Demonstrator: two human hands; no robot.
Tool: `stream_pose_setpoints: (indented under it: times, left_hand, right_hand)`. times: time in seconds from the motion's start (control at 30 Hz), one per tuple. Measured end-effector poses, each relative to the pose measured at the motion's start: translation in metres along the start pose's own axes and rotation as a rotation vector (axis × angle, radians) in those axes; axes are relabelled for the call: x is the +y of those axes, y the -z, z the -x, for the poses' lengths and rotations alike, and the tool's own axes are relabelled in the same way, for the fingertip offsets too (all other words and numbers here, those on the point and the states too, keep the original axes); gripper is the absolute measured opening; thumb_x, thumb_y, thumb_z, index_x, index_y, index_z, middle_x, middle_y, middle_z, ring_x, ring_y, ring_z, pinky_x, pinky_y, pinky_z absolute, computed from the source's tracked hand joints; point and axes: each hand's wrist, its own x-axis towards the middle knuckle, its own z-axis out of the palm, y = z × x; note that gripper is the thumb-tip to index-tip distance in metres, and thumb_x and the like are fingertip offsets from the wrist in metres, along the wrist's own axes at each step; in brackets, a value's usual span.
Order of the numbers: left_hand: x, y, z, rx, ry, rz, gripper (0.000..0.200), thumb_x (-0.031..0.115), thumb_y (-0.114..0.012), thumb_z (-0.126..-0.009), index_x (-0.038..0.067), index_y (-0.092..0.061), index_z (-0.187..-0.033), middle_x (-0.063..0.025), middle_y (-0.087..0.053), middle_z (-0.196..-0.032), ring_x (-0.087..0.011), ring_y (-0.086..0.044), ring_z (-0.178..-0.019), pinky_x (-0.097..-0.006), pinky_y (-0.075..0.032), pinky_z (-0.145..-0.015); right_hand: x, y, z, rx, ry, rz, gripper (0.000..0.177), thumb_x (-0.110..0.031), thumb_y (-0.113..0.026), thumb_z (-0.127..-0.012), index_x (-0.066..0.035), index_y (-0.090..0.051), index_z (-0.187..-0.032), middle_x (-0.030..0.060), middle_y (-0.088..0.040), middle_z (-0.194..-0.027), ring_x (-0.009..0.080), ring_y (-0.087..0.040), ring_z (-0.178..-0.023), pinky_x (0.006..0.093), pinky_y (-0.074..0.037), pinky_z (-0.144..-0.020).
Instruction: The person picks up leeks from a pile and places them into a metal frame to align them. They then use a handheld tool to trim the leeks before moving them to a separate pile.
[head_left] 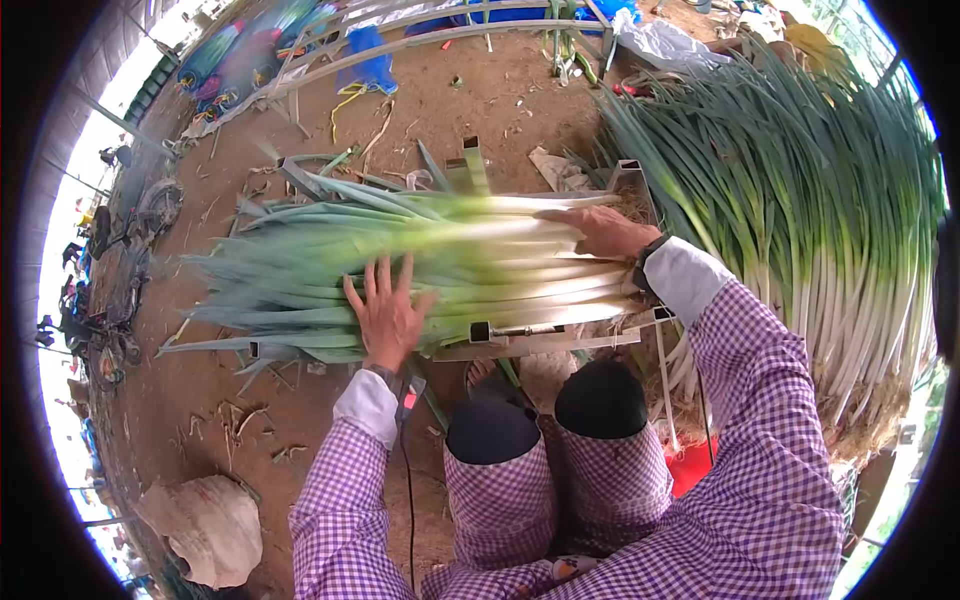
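Leek bundle (450,255) at centre of frame, laid level across a metal rack (520,338). Long stalks side by side, all pointing one way: white shanks toward the right, pale yellow-green in the middle, dark green leaves fanning to the left past the rack's edge. Leaf tips splayed and uneven. Middle of bundle blurred by motion, surface detail not readable there.

Left hand (385,315) palm down on the near edge of the bundle, at the change from pale to dark green. Grip wide: fingers spread and straight, pressed flat, nothing enclosed.

Right hand (605,232) palm down on top of the white shanks, at the upper right of the bundle. Grip wide here too: fingers stretched along the stalks, only lightly bent, not closed round any. Dark watch (650,248) on that wrist. Purple-and-white checked sleeves on both arms.

Right third of frame: large pile of leeks (810,200), white ends toward lower right, green tops toward upper centre, just beside the rack. Below the rack, two knees with black pads (600,400). Bare dirt floor (480,110) in upper centre, strewn with leaf scraps. White sack (205,525) at lower left.
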Motion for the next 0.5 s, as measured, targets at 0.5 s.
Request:
stream_pose_setpoints:
  times: [0.5]
  left_hand:
    - [-0.014, 0.04, -0.031, 0.099, -0.093, 0.388, 0.054, 0.027, -0.077, -0.083, 0.003, -0.063, -0.129, -0.0151, -0.058, -0.131, -0.035, -0.052, -0.124, -0.0482, -0.037, -0.109]
  right_hand:
    - [0.037, -0.044, 0.002, 0.495, -0.105, 0.118, 0.038, -0.01, -0.071, -0.084, -0.016, -0.066, -0.121, 0.0171, -0.073, -0.098, 0.0407, -0.069, -0.09, 0.0506, -0.053, -0.075]
